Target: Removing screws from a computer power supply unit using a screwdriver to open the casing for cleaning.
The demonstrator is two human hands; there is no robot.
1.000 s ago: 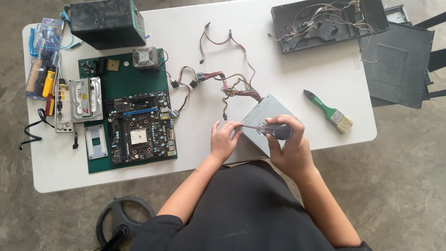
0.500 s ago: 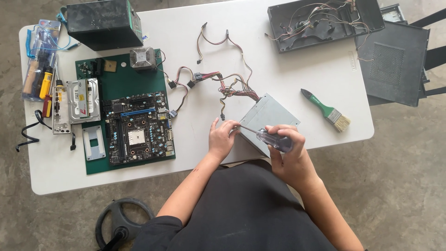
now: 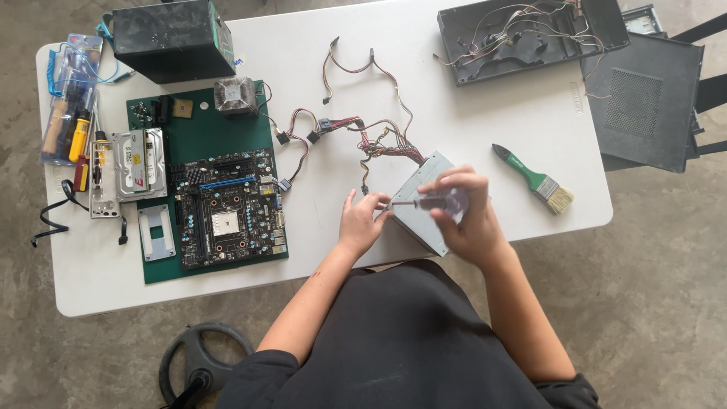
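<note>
Grey metal power supply box [image 3: 424, 204] under both hands, right hand [image 3: 462, 216] gripping a screwdriver [image 3: 428, 202], left hand [image 3: 362, 222] loosely open steadying its tip, green-handled brush [image 3: 534, 178] off right.

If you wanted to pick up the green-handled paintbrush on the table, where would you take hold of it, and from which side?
Take the paintbrush by its green handle, coming from above. It lies flat on the white table, handle pointing up-left toward the table's middle, bristles toward the right edge. The handle is slim with bare table on both sides, so a pinch across its width looks easiest, probably with the right hand, which is nearest.
</note>
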